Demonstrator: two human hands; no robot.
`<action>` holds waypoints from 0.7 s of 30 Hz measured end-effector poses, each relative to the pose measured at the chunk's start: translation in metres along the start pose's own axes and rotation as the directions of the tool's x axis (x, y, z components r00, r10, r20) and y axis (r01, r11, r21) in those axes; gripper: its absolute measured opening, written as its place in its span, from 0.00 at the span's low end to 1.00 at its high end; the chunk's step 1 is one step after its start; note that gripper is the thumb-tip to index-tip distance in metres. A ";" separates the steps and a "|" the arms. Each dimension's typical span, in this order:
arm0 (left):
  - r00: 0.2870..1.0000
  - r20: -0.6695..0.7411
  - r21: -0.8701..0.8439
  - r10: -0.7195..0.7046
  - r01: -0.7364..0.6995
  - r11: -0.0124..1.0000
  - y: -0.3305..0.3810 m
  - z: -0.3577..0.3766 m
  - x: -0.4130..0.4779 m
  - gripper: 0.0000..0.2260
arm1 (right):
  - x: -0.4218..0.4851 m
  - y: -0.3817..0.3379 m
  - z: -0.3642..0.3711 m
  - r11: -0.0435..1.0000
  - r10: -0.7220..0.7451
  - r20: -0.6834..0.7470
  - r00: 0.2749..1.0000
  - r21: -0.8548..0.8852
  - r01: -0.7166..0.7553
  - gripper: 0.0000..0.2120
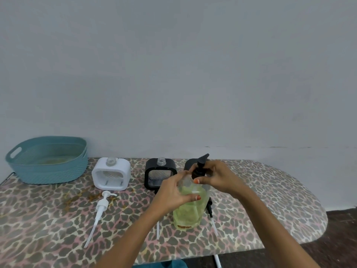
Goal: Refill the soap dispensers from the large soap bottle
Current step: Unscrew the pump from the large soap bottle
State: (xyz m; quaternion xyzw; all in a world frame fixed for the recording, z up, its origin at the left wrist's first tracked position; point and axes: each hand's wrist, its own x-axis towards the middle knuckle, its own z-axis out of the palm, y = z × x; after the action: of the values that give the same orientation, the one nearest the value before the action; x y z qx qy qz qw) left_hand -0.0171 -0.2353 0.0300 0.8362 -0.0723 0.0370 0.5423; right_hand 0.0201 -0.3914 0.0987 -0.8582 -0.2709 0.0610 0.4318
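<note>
**Leopard-print table with the large soap bottle held at its pump**

Leopard-print table (270, 200) set against a plain grey wall (173, 74), seen from the near edge. At centre the large soap bottle (188, 209) stands upright, clear-walled and more than half full of yellow-green liquid. The left hand (173, 192) wraps its shoulder. The right hand (218, 176), at one o'clock from the left, pinches the collar of the black pump (201, 165) capping the bottle. Both hands are thus closed on the one object, almost touching.

From the bottle, the white dispenser (111, 174) sits at ten o'clock and the black dispenser (160, 173) at eleven, both with open necks. The white pump (101, 206) lies at nine o'clock, and the teal basket (48, 161) stands far beyond it.

We judge the bottle heavy, its wall smooth, possibly soap-slick, and slightly yielding when squeezed. For pouring we would grip low around the body and steady the shoulder, because the dispenser necks are narrow and a spill is likely.
</note>
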 end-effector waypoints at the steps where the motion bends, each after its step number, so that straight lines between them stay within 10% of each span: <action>1: 1.000 -0.001 -0.002 0.002 -0.002 1.000 0.000 0.000 0.000 0.38 | 0.001 -0.001 -0.001 1.000 0.007 0.025 1.000 0.000 -0.007 0.12; 11: 0.999 -0.009 -0.008 -0.050 0.050 0.999 0.000 0.000 0.001 0.36 | -0.005 -0.005 0.015 0.994 0.046 -0.304 0.952 -0.084 -0.075 0.13; 21: 0.998 -0.008 -0.034 -0.062 0.061 0.998 0.001 0.001 0.000 0.36 | -0.013 -0.007 0.019 0.940 0.165 -0.225 0.960 0.331 -0.084 0.12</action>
State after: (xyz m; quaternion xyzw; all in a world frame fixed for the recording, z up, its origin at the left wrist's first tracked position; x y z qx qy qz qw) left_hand -0.0174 -0.2365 0.0304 0.8288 -0.0447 0.0228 0.5574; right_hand -0.0001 -0.3817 0.0903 -0.7938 -0.1457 0.0231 0.5901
